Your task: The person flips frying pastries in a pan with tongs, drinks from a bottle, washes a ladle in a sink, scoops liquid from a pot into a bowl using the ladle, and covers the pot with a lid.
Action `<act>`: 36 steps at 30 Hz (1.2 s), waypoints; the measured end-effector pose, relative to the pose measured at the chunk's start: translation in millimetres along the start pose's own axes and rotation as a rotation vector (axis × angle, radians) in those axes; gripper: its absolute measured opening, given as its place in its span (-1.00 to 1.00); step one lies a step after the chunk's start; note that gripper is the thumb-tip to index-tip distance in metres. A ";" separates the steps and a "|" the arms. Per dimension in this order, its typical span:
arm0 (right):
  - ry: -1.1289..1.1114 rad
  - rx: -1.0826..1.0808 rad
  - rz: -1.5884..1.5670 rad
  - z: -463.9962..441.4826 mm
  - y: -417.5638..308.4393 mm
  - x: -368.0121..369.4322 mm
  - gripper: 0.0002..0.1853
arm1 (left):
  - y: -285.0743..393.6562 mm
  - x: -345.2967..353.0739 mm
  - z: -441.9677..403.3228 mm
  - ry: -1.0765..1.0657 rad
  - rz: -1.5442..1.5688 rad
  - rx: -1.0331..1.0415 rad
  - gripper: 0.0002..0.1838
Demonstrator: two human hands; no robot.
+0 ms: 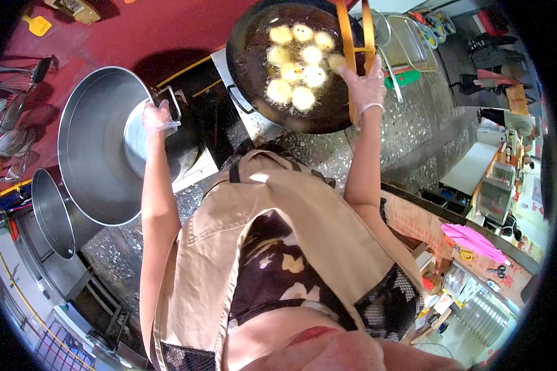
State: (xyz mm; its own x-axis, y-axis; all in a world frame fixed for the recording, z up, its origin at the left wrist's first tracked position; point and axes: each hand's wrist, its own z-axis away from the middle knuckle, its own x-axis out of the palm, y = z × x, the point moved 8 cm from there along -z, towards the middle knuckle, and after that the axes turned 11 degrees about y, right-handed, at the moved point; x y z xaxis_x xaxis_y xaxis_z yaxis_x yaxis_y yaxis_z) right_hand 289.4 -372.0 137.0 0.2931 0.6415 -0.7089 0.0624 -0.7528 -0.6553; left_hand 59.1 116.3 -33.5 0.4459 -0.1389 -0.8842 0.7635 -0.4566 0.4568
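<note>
Head camera, looking down: about ten fried dough pieces [312,56] lie clustered in a wide black wok [246,65], round to slightly lumpy, pale yellow to cream, some with small dark dots, and glossy where the light catches them. Dark oil surrounds them, with fine froth between those in the middle. The right hand [363,88], in a clear glove, grasps a wooden tool [346,38] with two long orange-brown strips joined by a crosspiece; it stands at the wok's right side, by the outermost piece. Also gloved, the left hand [159,117] is curled on the rim of a large metal pot [93,161], beside its looped handle; whether the handle itself is gripped cannot be told. The pot is tilted, its grey, smooth inside facing the camera, and a smaller metal pot [48,210] is just beyond it. Farther left, ladles and whisks [15,142] line a red surface [136,34]. To the right, a brown desk [408,216] carries a bright pink cloth [474,241] and black scissors [499,271]. Reddish marks on that desk and dark marks on a cardboard box [80,9] at the top left are too small to read.
</note>
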 end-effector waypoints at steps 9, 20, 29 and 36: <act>-0.010 0.099 0.056 25.3 23.9 -17.3 0.07 | -6.4 6.7 -4.7 -0.026 -0.014 -0.008 -0.51; 0.022 0.375 -0.515 34.8 22.0 -43.4 -0.04 | 0.0 3.3 -4.3 -0.067 -0.060 0.010 -0.38; 0.173 0.082 -0.714 27.6 -2.6 -72.9 -0.04 | 7.3 -3.9 0.0 -0.030 -0.044 0.032 -0.46; 0.355 -0.086 -0.844 31.9 -18.2 -99.5 -0.04 | 5.7 -3.8 1.6 -0.024 -0.003 0.027 -0.48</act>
State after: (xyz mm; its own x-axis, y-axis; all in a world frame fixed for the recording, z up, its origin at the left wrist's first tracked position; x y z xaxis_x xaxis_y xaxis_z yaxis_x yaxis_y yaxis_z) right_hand 228.6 -417.4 211.1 0.3929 0.9109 0.1263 0.4548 -0.0730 -0.8876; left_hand 61.0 112.8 -27.7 0.4321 -0.1587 -0.8877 0.7516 -0.4807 0.4518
